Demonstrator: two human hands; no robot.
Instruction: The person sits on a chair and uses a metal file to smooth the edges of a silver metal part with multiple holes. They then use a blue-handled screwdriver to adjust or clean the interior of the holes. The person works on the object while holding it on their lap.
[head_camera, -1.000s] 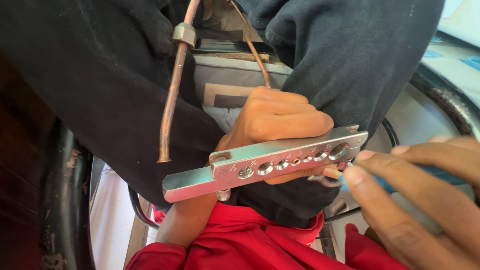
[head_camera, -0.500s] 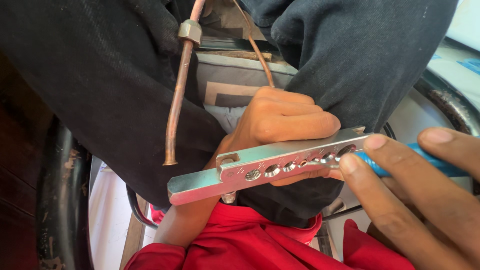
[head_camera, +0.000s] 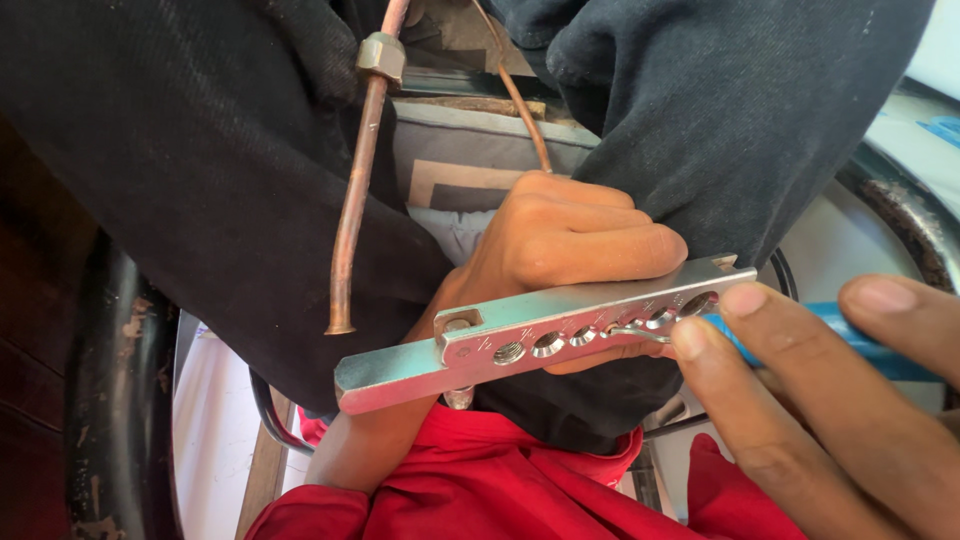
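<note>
The dark trousers (head_camera: 200, 180) fill most of the view, with a red cloth (head_camera: 480, 500) below them; everything else is best placed from the flaring bar (head_camera: 545, 332), a flat silver clamp with a row of graded holes, lying slantwise at the centre. Behind it the left hand (head_camera: 560, 250) has its fingers wrapped shut around the bar. At the bar's right end the right hand (head_camera: 820, 400) has its fingers spread, two fingertips (head_camera: 700, 340) touching the end holes, and a blue tool (head_camera: 850, 340) lies under them. Up and left of the bar hangs a copper pipe (head_camera: 352, 220) with a flare nut (head_camera: 381, 58) already on it; its end sits outside the bar, so by my judgement clamping and flaring remain undone.
</note>
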